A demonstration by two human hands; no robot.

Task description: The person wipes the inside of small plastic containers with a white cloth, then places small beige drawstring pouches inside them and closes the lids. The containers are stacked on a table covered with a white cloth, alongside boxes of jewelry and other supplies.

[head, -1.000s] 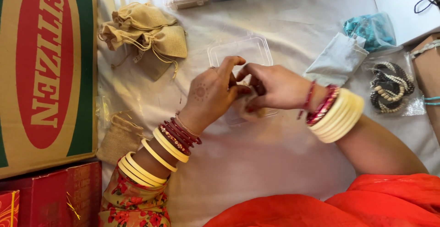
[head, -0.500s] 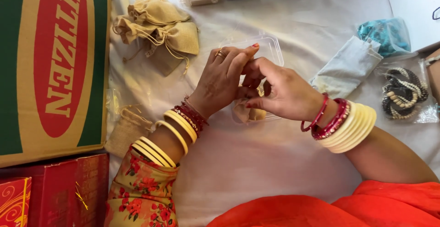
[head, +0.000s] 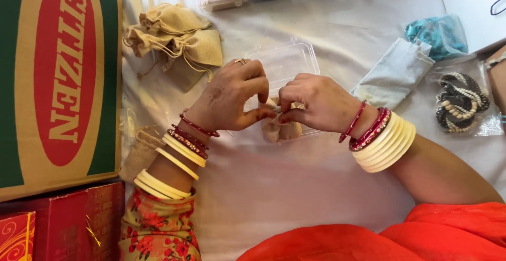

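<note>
We are pinching a small beige pouch (head: 282,129) with both hands, left hand (head: 229,100) and right hand (head: 316,103) meeting fingertip to fingertip, fingers curled tight on its gathered top, just over the clear plastic box (head: 287,61) lying on the white-covered desk (head: 295,187).

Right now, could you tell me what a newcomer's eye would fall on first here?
At centre, the left hand and right hand pinch a small beige pouch over a clear plastic box. A big green-and-red carton fills the left edge.
</note>
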